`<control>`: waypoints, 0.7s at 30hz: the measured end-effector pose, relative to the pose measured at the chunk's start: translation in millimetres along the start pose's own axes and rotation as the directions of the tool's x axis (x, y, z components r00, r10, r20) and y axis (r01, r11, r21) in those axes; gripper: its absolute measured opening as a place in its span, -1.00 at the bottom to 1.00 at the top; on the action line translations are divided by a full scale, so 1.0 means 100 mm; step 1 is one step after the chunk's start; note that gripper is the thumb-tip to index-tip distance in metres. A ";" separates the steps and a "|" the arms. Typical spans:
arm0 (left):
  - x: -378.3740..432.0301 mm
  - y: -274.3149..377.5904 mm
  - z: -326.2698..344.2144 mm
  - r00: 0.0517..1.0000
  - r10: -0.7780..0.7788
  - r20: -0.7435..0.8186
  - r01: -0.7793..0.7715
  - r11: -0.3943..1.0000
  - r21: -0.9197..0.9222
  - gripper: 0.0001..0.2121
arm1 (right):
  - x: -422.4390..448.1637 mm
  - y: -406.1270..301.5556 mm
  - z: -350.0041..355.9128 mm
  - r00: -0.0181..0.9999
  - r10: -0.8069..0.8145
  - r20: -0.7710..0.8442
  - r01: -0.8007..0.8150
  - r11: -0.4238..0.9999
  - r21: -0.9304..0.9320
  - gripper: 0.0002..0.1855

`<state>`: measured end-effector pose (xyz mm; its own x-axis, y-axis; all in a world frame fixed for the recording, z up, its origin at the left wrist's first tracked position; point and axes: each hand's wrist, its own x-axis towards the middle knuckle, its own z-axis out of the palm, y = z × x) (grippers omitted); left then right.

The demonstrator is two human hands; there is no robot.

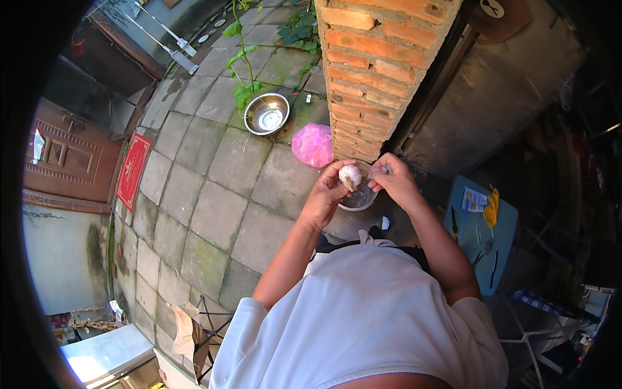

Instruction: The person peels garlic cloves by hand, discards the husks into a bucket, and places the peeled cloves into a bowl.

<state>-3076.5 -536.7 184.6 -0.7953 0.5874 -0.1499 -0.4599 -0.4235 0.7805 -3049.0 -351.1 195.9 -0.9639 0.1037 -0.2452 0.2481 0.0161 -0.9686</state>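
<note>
My left hand (326, 194) holds a whole garlic bulb (349, 175), its pale stem pointing down towards me. The fingers of my right hand (396, 181) pinch a thin whitish scrap (384, 170) that looks like garlic skin. The two hands are apart, above a round pale-rimmed container (359, 209) on the ground. Some small light bits show inside it, but my hands hide part of it. A pink plastic bag (312, 145) sits just beyond my left hand, beside the foot of a brick pillar (369, 92).
A steel basin (250, 125) rests on the paving slabs (233, 155) near a climbing plant (245, 58). To my right stands a blue table (459, 194) bearing a yellow packet (492, 206) and several tools. A folding frame (214, 333) with cardboard (183, 330) lies at lower left.
</note>
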 end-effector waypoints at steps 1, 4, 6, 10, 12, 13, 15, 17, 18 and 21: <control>0.00 0.00 0.00 1.000 -0.002 -0.001 0.002 1.000 -0.001 -0.57 | -0.01 -0.01 0.00 1.000 0.003 -0.001 -0.003 1.000 0.000 -0.84; -0.03 0.04 0.02 0.999 -0.043 -0.016 0.045 0.991 0.128 -0.56 | -0.04 -0.07 0.04 0.996 -0.025 0.090 0.020 0.998 0.055 -0.80; -0.04 0.02 0.03 0.999 -0.036 -0.004 0.035 0.965 0.259 -0.54 | -0.06 -0.07 0.06 0.975 -0.100 0.197 0.120 0.989 -0.092 -0.81; -0.01 -0.01 -0.02 1.000 0.003 -0.009 0.003 0.849 0.528 -0.52 | -0.07 -0.13 0.05 0.978 -0.039 0.204 0.068 0.988 -0.136 -0.81; 0.00 -0.02 -0.06 0.983 0.154 0.099 -0.177 0.663 0.727 -0.53 | -0.05 -0.10 0.02 0.975 0.042 0.218 -0.028 0.997 -0.069 -0.82; 0.00 -0.02 -0.07 0.983 0.154 0.098 -0.176 0.663 0.727 -0.53 | -0.04 -0.09 0.02 0.975 0.043 0.218 -0.028 0.997 -0.069 -0.82; 0.00 -0.01 -0.07 0.985 0.137 0.103 -0.167 0.641 0.749 -0.54 | -0.04 -0.09 0.03 0.977 0.040 0.208 -0.020 0.995 -0.097 -0.86; 0.00 0.01 -0.05 0.989 0.118 0.085 -0.145 0.750 0.646 -0.53 | -0.01 -0.05 0.03 0.980 0.062 0.190 -0.052 0.997 -0.056 -0.87; 0.00 0.02 -0.03 0.993 0.097 0.073 -0.121 0.841 0.527 -0.52 | 0.01 -0.03 0.03 0.982 0.084 0.170 -0.083 0.996 -0.014 -0.87; 0.05 0.02 0.03 0.998 0.026 -0.054 -0.003 0.921 0.390 -0.50 | 0.11 0.18 0.03 0.977 0.155 0.147 -0.185 0.958 0.220 -0.87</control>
<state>-3079.7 -532.5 187.3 -0.8268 0.5386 -0.1621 -0.2670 -0.1223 0.9559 -3055.1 -352.4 175.8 -0.9172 -0.0427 -0.3961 0.3952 -0.2221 -0.8913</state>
